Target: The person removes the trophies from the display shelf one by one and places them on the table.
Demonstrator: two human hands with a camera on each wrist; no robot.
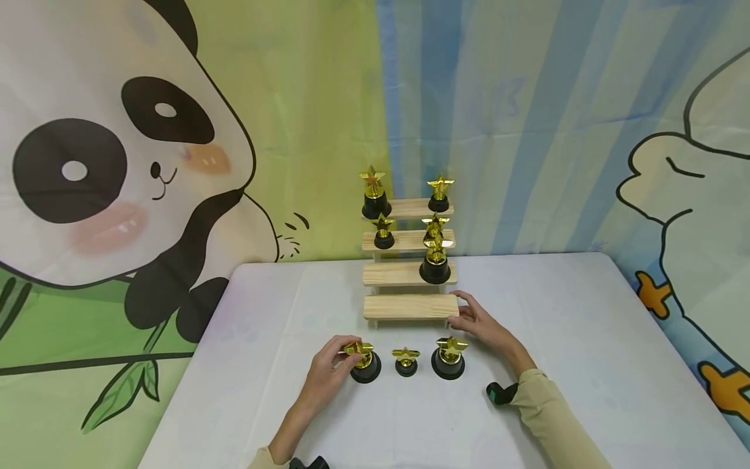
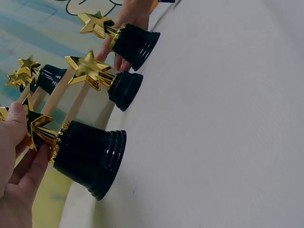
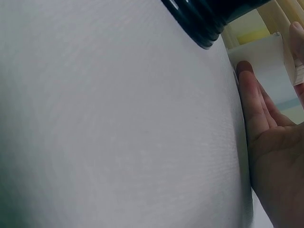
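At the front left, my left hand (image 1: 331, 365) pinches the gold star of a black-based trophy (image 1: 366, 371) between thumb and fingers; its base stands at the tabletop. To its right are a small star trophy (image 1: 405, 363) and a larger one (image 1: 448, 363), both upright. My right hand (image 1: 483, 326) holds the right end of the lowest step of the wooden stand (image 1: 410, 306), its fingers round that end. In the right wrist view the fingers (image 3: 254, 99) lie low by the stand's white leg (image 3: 266, 61). Part of the black trophy base (image 3: 213, 14) shows above.
Several star trophies stand on the upper steps, including a tall one (image 1: 375, 195) at top left and a large one (image 1: 435, 264) on the right of the third step. A printed panda curtain (image 1: 328, 130) hangs behind the white table (image 1: 281, 312).
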